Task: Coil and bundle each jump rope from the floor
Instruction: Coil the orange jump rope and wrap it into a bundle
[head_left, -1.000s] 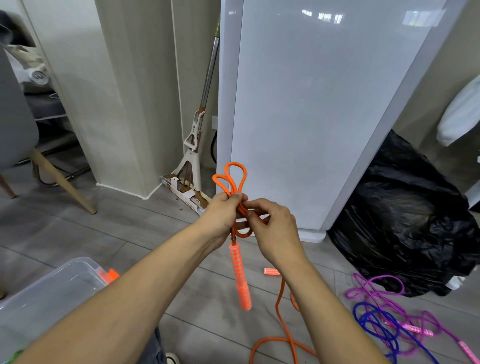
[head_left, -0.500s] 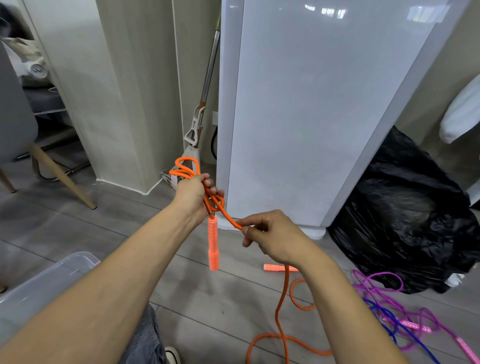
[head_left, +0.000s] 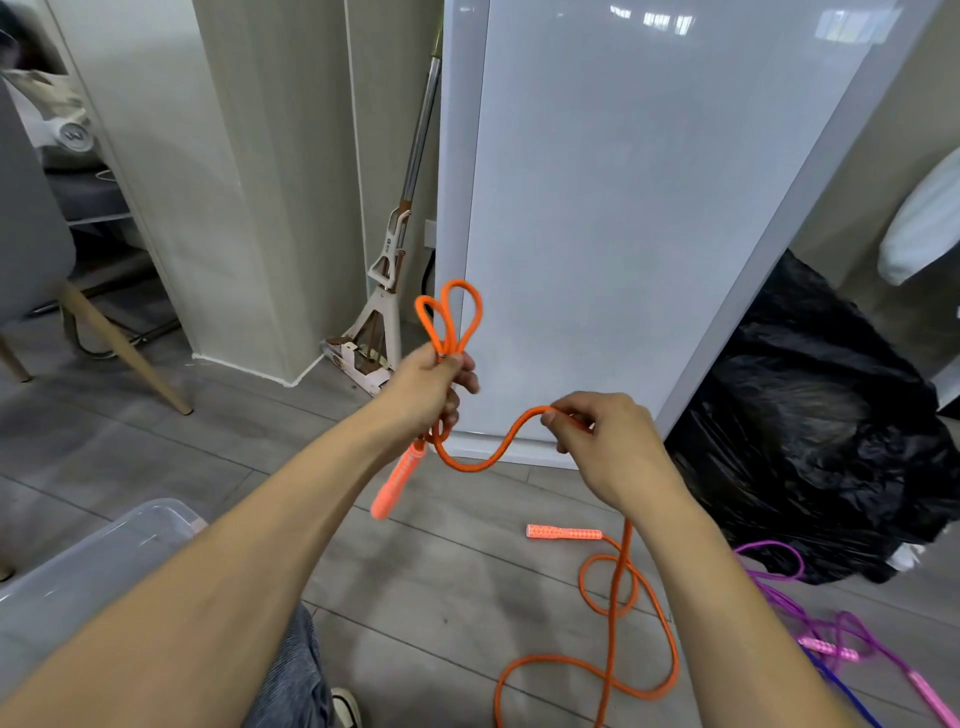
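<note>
My left hand (head_left: 434, 387) grips a small bunch of loops of the orange jump rope (head_left: 485, 460); the loops stick up above the fist and one orange handle (head_left: 397, 480) hangs below it. My right hand (head_left: 597, 441) pinches the same rope a short way along, and a slack stretch sags between the hands. From my right hand the rope drops to the floor, where it lies in loose curls beside its second handle (head_left: 564, 532). A purple rope (head_left: 831, 623) and a blue rope (head_left: 852, 699) lie tangled at the lower right.
A clear plastic bin (head_left: 98, 561) sits at the lower left. A white panel (head_left: 623, 208) stands ahead, with a mop (head_left: 387, 291) leaning to its left. A black rubbish bag (head_left: 831, 426) fills the right. A chair leg (head_left: 119, 348) is at the left.
My left hand came back right and up with the loops. My right hand moved right along the rope, and a slack curve now hangs between the two hands.
</note>
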